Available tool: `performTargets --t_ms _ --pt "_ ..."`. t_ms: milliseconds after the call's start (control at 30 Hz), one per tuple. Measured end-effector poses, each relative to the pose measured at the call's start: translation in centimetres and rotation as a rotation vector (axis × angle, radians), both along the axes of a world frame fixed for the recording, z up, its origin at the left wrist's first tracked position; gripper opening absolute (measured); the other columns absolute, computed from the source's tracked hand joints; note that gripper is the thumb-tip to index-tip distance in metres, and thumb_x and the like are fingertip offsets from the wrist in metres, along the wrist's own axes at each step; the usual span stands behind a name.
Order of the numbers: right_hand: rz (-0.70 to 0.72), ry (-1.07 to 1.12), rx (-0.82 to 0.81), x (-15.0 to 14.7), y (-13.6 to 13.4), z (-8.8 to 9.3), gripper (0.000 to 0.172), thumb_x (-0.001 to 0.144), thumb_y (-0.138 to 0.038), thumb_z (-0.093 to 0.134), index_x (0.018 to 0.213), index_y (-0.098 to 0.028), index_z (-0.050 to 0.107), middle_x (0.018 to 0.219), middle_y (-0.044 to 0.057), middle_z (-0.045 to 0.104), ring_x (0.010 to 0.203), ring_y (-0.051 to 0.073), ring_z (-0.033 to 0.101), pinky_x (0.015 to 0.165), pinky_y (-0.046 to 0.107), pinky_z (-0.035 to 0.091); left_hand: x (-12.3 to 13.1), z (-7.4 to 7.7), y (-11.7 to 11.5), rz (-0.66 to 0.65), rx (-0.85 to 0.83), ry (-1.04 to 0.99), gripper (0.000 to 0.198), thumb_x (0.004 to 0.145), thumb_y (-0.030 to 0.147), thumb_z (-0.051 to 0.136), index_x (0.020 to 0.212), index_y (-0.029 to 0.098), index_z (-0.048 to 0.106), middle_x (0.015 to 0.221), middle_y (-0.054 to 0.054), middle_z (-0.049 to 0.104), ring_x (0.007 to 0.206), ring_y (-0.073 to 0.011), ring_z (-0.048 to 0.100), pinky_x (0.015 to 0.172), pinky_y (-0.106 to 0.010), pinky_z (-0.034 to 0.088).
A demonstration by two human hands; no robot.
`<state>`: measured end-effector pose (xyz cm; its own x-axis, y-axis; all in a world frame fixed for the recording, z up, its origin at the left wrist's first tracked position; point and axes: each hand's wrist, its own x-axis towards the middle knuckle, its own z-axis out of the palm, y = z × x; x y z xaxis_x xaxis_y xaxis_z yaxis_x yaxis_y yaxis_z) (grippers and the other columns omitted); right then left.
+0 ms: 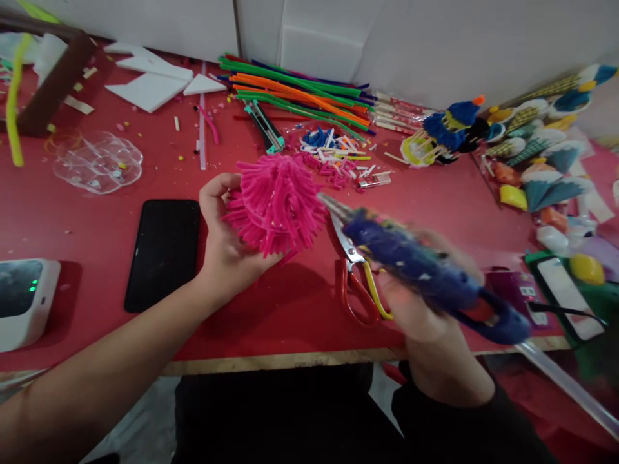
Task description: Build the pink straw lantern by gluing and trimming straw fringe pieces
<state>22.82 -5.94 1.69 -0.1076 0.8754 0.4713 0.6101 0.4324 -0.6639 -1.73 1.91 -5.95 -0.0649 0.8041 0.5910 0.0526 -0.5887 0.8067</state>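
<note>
My left hand is closed around a bright pink pom-pom-like bundle of pipe cleaners, held above the red table. In my right hand is a blue hot glue gun, its metal nozzle pointing left, close to the pink bundle's right side. A clear glue stick sticks out of the gun's rear. The gun and right fingers are slightly blurred, and the trigger is hidden. Beneath the gun lie scissors with one red and one yellow handle. A black phone rests beside my left wrist.
Green, orange and purple pipe cleaners lie at the back, near a utility knife. Small cut pieces and a lighter sit mid-table. Finished-looking cone crafts crowd the right. A white device stands at left.
</note>
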Motion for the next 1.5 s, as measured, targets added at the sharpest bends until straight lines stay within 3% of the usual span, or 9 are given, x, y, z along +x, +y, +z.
performTargets --t_ms 133,267,333,600,767,933,1167,1400,1500 --pt "0.000 0.025 0.137 -1.6 0.2 0.6 0.013 0.081 -0.014 0.059 0.084 -0.026 0.062 0.077 -0.004 0.071 0.065 0.013 0.067 0.059 0.026 0.056 -0.1 -0.1 -0.1 -0.015 0.047 0.000 0.115 0.036 0.065 0.100 0.130 0.028 0.046 0.122 -0.004 0.045 0.122 -0.0290 0.060 0.114 -0.060 0.050" --pt "0.028 -0.042 0.136 -1.4 0.5 0.2 0.016 0.075 -0.014 0.057 0.085 -0.025 0.062 0.075 -0.002 0.069 0.062 0.013 0.064 0.057 0.027 0.053 0.3 0.3 -0.3 -0.003 0.150 0.074 0.097 0.058 0.065 0.093 0.136 0.030 0.046 0.124 -0.004 0.046 0.113 -0.0231 0.063 0.105 -0.052 0.057" --pt "0.044 -0.057 0.133 -1.2 0.6 0.1 0.016 0.073 -0.014 0.056 0.084 -0.025 0.061 0.074 -0.002 0.068 0.061 0.013 0.063 0.056 0.026 0.052 0.4 0.6 -0.4 0.000 0.174 0.089 0.094 0.062 0.064 0.091 0.136 0.029 0.045 0.125 -0.004 0.046 0.112 -0.0219 0.064 0.104 -0.052 0.058" --pt "0.039 -0.081 0.181 -1.0 0.9 0.0 0.013 0.070 -0.019 0.058 0.083 -0.022 0.061 0.073 -0.002 0.066 0.059 0.010 0.060 0.055 0.022 0.047 0.2 0.3 -0.3 -0.024 0.103 0.031 0.108 0.044 0.059 0.100 0.130 0.024 0.046 0.124 -0.004 0.046 0.113 -0.0225 0.062 0.107 -0.059 0.054" --pt "0.031 -0.079 0.178 -1.0 0.9 0.1 0.009 0.070 -0.021 0.059 0.079 -0.023 0.058 0.067 -0.003 0.062 0.055 0.010 0.055 0.050 0.023 0.042 0.0 0.1 0.0 -0.036 0.154 0.124 0.108 0.051 0.063 0.097 0.135 0.025 0.040 0.127 -0.005 0.042 0.116 -0.0222 0.060 0.109 -0.056 0.052" --pt "0.008 -0.093 0.134 -1.0 0.8 0.3 0.011 0.071 -0.020 0.058 0.080 -0.026 0.056 0.066 -0.003 0.060 0.054 0.013 0.055 0.050 0.027 0.041 0.1 -0.2 0.1 -0.028 0.017 -0.014 0.121 0.026 0.061 0.102 0.127 0.029 0.043 0.121 -0.003 0.042 0.115 -0.0258 0.058 0.112 -0.058 0.049" --pt "0.008 -0.131 0.129 -0.9 0.4 0.2 0.011 0.072 -0.020 0.056 0.079 -0.027 0.054 0.066 -0.002 0.059 0.053 0.013 0.053 0.048 0.028 0.039 0.2 -0.3 0.1 -0.013 0.088 0.018 0.114 0.038 0.068 0.097 0.131 0.030 0.043 0.122 -0.003 0.044 0.113 -0.0247 0.060 0.108 -0.056 0.052" --pt "0.020 -0.110 0.164 -0.9 0.7 0.3 0.008 0.071 -0.022 0.057 0.077 -0.026 0.053 0.062 -0.004 0.053 0.050 0.012 0.048 0.047 0.027 0.035 0.3 1.0 -0.7 0.039 0.076 0.083 0.100 0.049 0.063 0.097 0.129 0.032 0.047 0.125 -0.004 0.052 0.119 -0.0272 0.063 0.108 -0.051 0.055" --pt "0.021 -0.100 0.156 -0.8 0.7 0.5 0.009 0.070 -0.020 0.055 0.076 -0.026 0.052 0.061 -0.004 0.052 0.049 0.012 0.048 0.045 0.027 0.034 0.1 1.2 -0.6 0.063 0.024 0.077 0.103 0.040 0.062 0.100 0.123 0.029 0.049 0.123 -0.004 0.055 0.116 -0.0289 0.065 0.108 -0.056 0.055"
